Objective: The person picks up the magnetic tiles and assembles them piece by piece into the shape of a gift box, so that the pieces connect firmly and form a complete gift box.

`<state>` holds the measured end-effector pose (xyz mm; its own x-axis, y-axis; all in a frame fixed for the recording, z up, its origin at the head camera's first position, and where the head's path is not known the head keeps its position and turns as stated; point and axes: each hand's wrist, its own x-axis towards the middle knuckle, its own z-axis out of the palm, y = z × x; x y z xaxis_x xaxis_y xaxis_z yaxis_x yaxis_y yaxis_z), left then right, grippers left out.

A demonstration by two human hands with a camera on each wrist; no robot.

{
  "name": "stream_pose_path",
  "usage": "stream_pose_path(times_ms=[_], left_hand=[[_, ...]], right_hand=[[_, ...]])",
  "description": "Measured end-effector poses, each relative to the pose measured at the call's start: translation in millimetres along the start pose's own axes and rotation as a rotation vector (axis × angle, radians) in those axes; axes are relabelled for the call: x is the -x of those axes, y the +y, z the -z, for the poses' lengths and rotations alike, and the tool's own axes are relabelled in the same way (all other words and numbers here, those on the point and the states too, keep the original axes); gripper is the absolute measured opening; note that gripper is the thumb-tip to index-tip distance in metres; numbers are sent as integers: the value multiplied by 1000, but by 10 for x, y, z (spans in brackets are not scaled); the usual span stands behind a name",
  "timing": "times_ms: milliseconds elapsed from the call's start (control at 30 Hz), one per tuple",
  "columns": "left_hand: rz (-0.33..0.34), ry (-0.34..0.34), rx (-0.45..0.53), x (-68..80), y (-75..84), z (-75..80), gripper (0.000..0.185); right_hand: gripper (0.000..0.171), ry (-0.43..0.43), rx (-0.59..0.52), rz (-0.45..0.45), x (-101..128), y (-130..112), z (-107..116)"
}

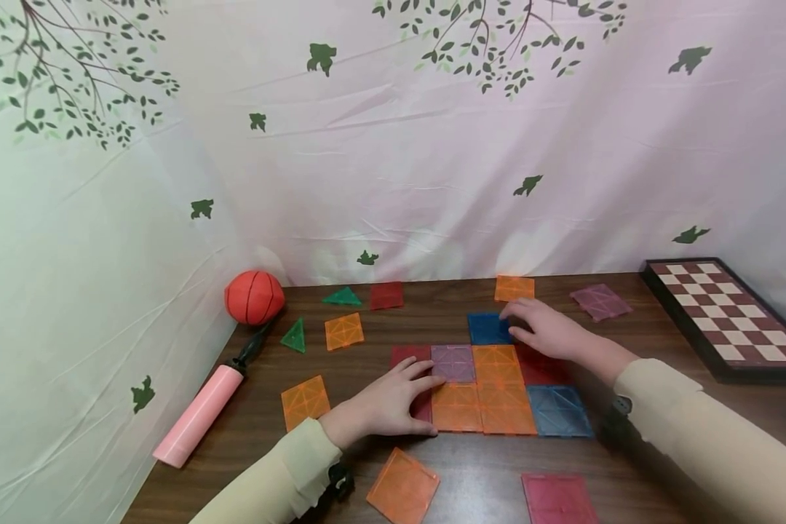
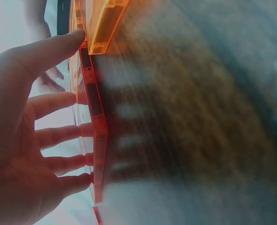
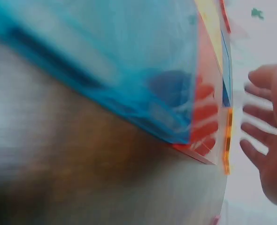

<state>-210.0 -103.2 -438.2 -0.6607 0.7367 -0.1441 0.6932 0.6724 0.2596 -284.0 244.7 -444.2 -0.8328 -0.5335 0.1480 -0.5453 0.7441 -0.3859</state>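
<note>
Flat translucent magnetic tiles lie edge to edge in a block on the wooden table. My left hand (image 1: 393,400) rests with fingers spread on the red tiles (image 1: 406,354) at the block's left side; its thumb reaches the orange tile (image 1: 456,409) in front. A purple tile (image 1: 453,364) and more orange tiles (image 1: 498,364) fill the middle. My right hand (image 1: 545,329), fingers loosely bent, hovers at the right side of a dark blue tile (image 1: 485,329) on the back edge. In the right wrist view its fingers (image 3: 258,115) hold nothing. Below it are a red tile (image 1: 544,370) and a lighter blue tile (image 1: 559,413).
Loose orange (image 1: 344,332), green (image 1: 343,296), red (image 1: 386,295) and purple (image 1: 600,302) tiles lie around the block. A pink hand pump (image 1: 199,415) and red ball (image 1: 254,298) are at left. A checkered board (image 1: 727,313) lies at right. Printed fabric (image 1: 432,175) hangs behind.
</note>
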Motion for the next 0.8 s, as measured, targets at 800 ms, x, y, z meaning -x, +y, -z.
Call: stream_pose_path(times_ms=[800], left_hand=[[-16, 5, 13, -15, -13, -5, 78]], right_hand=[[50, -159, 51, -82, -679, -189, -281]])
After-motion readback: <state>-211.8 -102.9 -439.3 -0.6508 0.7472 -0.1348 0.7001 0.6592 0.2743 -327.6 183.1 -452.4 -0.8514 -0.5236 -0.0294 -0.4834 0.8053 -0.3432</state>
